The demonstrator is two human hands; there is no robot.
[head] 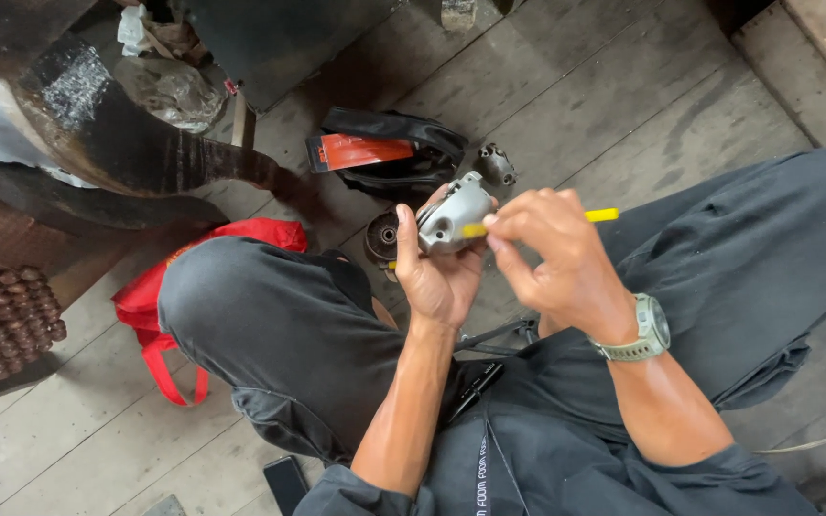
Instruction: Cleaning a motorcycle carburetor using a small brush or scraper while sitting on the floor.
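Note:
My left hand [435, 272] grips a grey metal housing part [451, 216], holding it up over my lap. In my right hand [552, 250] is a thin yellow-handled tool [602, 215], pinched between the fingers, with its tip against the housing. A watch sits on my right wrist. Behind the housing lies a dark round motor-like part [381, 236] on the floor, partly hidden by my left hand.
On the wooden plank floor [623, 105] lie a black pouch with a red card [386, 153], a small metal part [496, 164], a red bag [150, 301] by my left knee and a dark phone-like slab [286, 483]. A big dark curved metal object [136, 143] stands at left.

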